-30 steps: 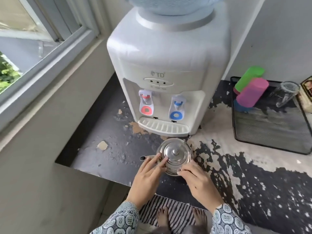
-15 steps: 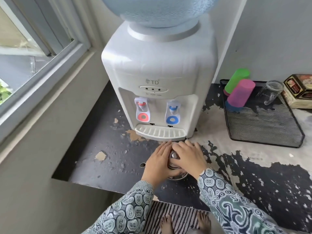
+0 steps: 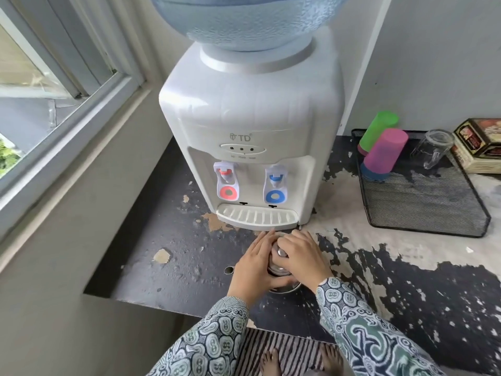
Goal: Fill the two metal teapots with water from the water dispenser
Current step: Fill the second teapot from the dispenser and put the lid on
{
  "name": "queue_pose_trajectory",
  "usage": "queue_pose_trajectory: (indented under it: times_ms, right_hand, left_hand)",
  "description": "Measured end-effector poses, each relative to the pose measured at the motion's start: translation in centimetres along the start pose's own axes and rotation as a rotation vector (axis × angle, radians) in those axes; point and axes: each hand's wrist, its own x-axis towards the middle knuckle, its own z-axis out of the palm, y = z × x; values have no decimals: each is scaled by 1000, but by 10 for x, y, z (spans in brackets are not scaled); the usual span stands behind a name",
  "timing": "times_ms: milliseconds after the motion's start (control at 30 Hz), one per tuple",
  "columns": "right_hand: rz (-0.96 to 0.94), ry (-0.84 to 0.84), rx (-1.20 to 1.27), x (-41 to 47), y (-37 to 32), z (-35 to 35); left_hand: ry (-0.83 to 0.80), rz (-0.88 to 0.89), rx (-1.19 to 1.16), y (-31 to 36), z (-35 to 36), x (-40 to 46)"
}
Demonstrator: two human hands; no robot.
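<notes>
One metal teapot [image 3: 279, 267] stands on the worn counter just in front of the white water dispenser [image 3: 252, 123]. Both hands cover most of it. My left hand [image 3: 254, 264] wraps its left side, and the spout tip [image 3: 228, 270] pokes out to the left. My right hand [image 3: 301, 256] lies over the lid, fingers around the lid knob [image 3: 280, 251]. The red hot tap [image 3: 227, 183] and the blue cold tap [image 3: 276, 187] hang above the drip tray [image 3: 256, 217]. Only this one teapot is in view.
A black mesh tray [image 3: 423, 202] at the right holds green, pink and blue plastic cups [image 3: 385, 150] and an upturned glass [image 3: 435, 149]. A printed box [image 3: 479, 147] sits at the far right. A window and wall stand to the left. The counter's front edge runs just below my wrists.
My hands have moved from the teapot's near rim up over its lid and now cover it. The view has tilted up, showing more of the dispenser and its bottle.
</notes>
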Motion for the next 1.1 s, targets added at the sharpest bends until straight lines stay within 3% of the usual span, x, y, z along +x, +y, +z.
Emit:
queue_pose_trajectory:
  times_ms: [267, 367, 467, 567, 667, 867, 1100]
  right_hand:
    - [117, 3, 291, -5, 4, 4]
    - [375, 75, 654, -7, -1, -4]
    - [600, 293, 891, -5, 1, -19]
    - [638, 401, 797, -11, 20, -40]
    - [687, 388, 661, -35, 47, -48]
    - [696, 139, 316, -81, 80, -30]
    - [705, -76, 180, -92, 78, -20]
  left_hand:
    - [15, -75, -76, 3, -4, -1]
    - [14, -98, -109, 8, -6, -2]
    - [6, -109, -87, 7, -5, -2]
    - [5, -121, -77, 5, -4, -2]
    - [7, -112, -67, 4, -4, -2]
    - [1, -104, -80, 4, -4, -3]
    - [-146, -19, -120, -2, -15, -2]
